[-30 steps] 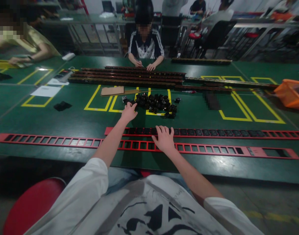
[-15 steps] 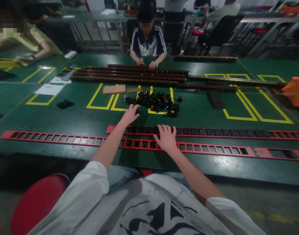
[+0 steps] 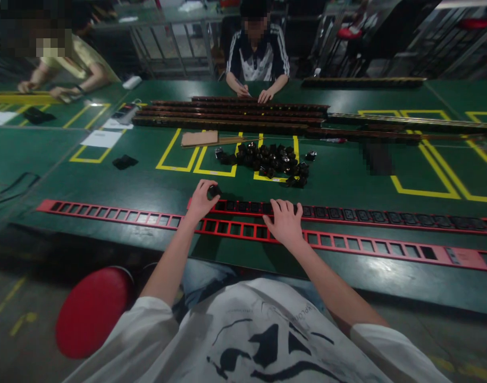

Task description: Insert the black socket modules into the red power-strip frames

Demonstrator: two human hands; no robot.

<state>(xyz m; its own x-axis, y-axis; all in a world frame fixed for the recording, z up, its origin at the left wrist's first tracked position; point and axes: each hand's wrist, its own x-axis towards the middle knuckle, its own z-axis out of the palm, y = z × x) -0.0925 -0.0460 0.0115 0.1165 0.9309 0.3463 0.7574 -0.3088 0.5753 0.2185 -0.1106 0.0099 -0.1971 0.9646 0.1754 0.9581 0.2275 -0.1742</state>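
Observation:
Between its thumb and fingers, my left hand [image 3: 202, 200] grips a small black block [image 3: 214, 190] just above the left end of the far red strip [image 3: 229, 206]. My right hand [image 3: 285, 221] lies with fingers spread over that same strip, across its black inserts [image 3: 349, 214]. Whether anything is under its fingertips is hidden. Nearer to me, a second red strip [image 3: 247, 231] with open square slots runs parallel, partly beneath my wrists. A heap of black blocks [image 3: 267, 159] sits beyond my hands.
Long dark rails [image 3: 235, 114] lie across the green table behind the heap. A cardboard piece [image 3: 199, 139], a black piece [image 3: 124, 161] and white paper [image 3: 101, 139] lie to the left. Two people work across the table. A red stool [image 3: 95, 312] stands at lower left.
My left hand has come back from beside the heap to the far strip, now with a black block in its fingers. My right hand stays on that strip. The view has shifted.

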